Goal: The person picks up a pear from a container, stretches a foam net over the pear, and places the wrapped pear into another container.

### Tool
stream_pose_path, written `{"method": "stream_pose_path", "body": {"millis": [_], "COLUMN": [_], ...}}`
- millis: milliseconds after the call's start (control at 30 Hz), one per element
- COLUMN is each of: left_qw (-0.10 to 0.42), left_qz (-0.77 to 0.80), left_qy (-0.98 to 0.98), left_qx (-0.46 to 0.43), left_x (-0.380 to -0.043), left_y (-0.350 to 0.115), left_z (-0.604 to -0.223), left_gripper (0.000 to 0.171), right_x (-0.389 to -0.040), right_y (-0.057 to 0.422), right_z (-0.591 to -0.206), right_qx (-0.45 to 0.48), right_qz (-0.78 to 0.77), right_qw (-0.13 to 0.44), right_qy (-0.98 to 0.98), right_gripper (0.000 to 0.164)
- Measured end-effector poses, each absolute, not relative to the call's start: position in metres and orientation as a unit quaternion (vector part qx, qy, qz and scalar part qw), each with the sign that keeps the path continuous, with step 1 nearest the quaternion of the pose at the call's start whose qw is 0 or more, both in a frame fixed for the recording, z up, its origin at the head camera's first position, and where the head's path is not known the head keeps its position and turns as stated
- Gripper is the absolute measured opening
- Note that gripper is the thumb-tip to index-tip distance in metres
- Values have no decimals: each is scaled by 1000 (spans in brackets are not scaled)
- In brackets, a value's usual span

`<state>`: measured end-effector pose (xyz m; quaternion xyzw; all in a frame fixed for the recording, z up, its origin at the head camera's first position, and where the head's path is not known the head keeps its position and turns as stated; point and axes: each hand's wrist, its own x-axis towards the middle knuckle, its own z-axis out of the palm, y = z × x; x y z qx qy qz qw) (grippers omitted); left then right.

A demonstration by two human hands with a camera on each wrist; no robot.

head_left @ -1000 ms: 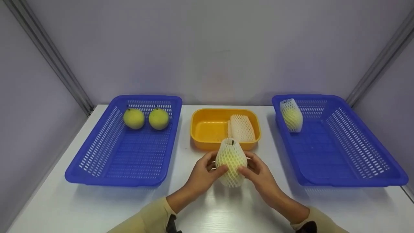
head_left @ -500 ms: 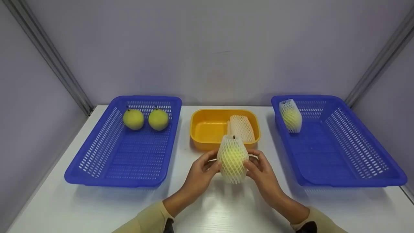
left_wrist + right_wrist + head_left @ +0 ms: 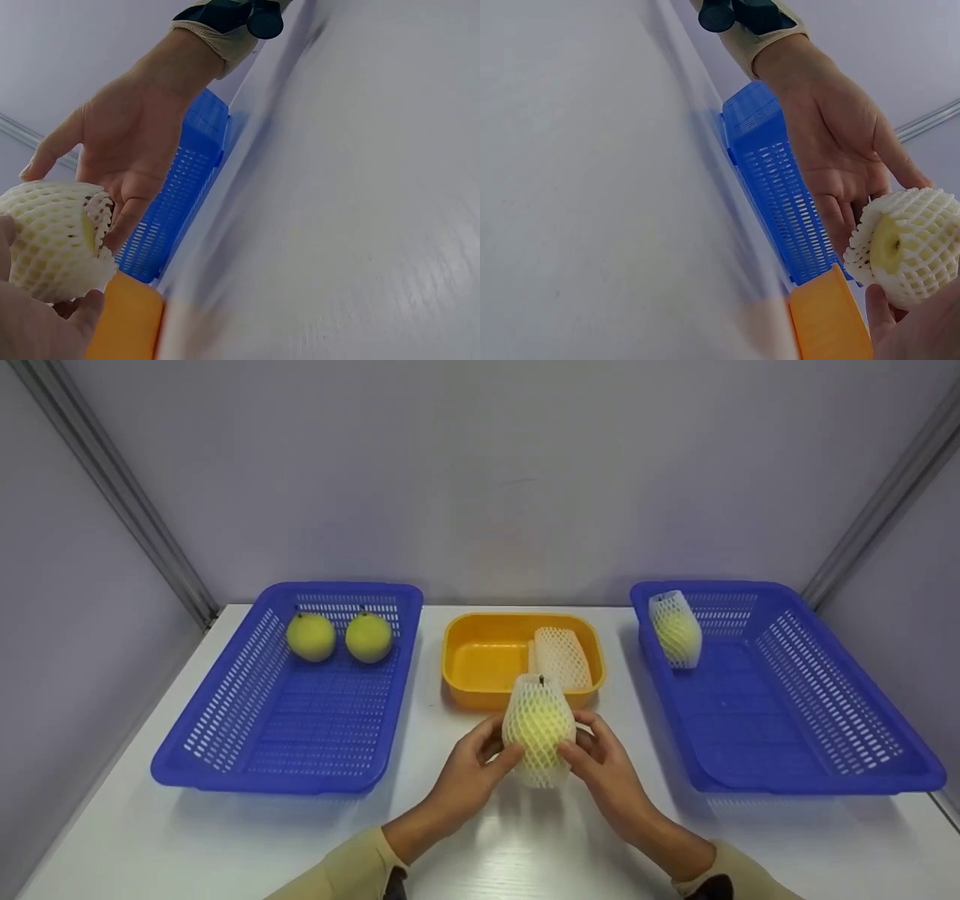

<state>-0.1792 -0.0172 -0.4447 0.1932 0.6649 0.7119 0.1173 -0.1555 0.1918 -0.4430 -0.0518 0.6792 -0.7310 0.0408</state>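
Between both hands, over the front of the table, is a pear in a white foam net [image 3: 539,731], held upright with its dark stem at the net's top opening. My left hand [image 3: 466,769] grips its left side, thumb in front and fingers curled behind. On its right side my right hand [image 3: 609,772] does the same. The right wrist view shows the pear's pale underside [image 3: 887,244] bare inside the net's lower opening. Just behind the hands, an orange bin [image 3: 484,664] contains folded foam nets [image 3: 562,656].
At left, a blue basket [image 3: 322,735] carries two bare yellow pears [image 3: 311,637] near its back. Another blue basket [image 3: 750,720] stands at right, with one netted pear [image 3: 676,631] in its back left corner. Grey wall panels [image 3: 480,472] enclose the white table [image 3: 495,855].
The netted pear has risen slightly from its place a second ago, and dipped a little since the half-second frame. Both thumbs have shifted on its front. Both hands still hold it.
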Motion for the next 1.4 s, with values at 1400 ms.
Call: {"method": "stream_pose_path", "body": {"millis": [1400], "left_qw": [106], "left_qz": [732], "left_qy": [647], "left_qx": [185], "left_x": [-180], "left_y": [-17], "left_z": [-449], "left_gripper": [69], "right_x": [-154], "right_y": [187], "right_z": [-448], "right_qx": [-93], "right_qz": [-742], "right_qw": [35], "right_qy": [663], "right_gripper": [50]}}
